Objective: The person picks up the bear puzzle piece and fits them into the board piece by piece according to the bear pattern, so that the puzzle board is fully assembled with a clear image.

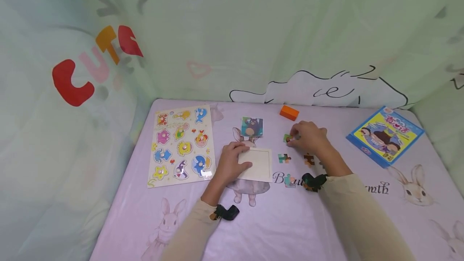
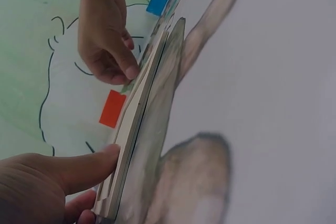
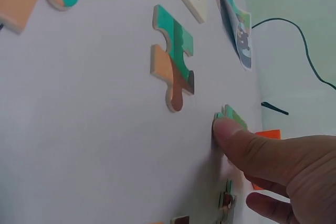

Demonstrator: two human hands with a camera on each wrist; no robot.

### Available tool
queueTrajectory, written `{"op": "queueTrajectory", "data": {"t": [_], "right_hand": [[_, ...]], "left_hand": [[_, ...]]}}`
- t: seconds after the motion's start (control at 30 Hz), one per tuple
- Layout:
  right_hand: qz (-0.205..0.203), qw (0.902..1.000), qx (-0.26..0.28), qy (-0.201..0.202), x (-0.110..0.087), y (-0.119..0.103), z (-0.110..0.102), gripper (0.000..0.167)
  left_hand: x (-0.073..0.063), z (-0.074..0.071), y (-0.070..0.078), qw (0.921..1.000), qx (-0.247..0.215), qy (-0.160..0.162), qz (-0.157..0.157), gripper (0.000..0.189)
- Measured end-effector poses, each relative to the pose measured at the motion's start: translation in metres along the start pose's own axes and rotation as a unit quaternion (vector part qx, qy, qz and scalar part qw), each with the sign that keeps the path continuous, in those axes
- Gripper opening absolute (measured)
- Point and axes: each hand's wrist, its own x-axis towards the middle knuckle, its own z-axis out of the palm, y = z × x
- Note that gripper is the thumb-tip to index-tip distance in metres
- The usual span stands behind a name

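Two hands down on the bed sheet. My left hand pressed on the left edge of the puzzle tray, thumb flat against its side in the left wrist view, fingers curled over the rim. Tray recess held no pieces that I could see. My right hand pinched a green puzzle piece lying on the sheet, right of the tray and toward the far edge; thumb tip sat on the piece's edge in the right wrist view.

Loose pieces sat on the sheet just right of the tray: a teal-and-brown one, a brown one near my right wrist, another teal one closer to the near edge. Bear picture card lay just beyond the tray, orange block near the far edge.

Animal peg board took the left side, book the far right corner. Near half of the sheet was open apart from my forearms.
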Motion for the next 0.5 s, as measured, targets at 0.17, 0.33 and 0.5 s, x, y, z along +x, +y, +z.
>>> {"op": "queueTrajectory", "data": {"t": [0.17,0.33,0.5], "right_hand": [[-0.006,0.9999,0.013,0.007,-0.002,-0.005,-0.002,0.027],[-0.023,0.9994,0.017,0.019,-0.010,-0.010,-0.002,0.019],[-0.049,0.9965,0.056,0.037,-0.017,-0.018,-0.002,0.014]], "left_hand": [[-0.001,0.001,0.000,1.0000,0.004,0.003,-0.003,0.049],[-0.002,0.002,0.000,0.9999,0.011,0.007,-0.005,0.051],[-0.003,0.002,0.001,0.9999,0.005,0.006,-0.010,0.053]]}}
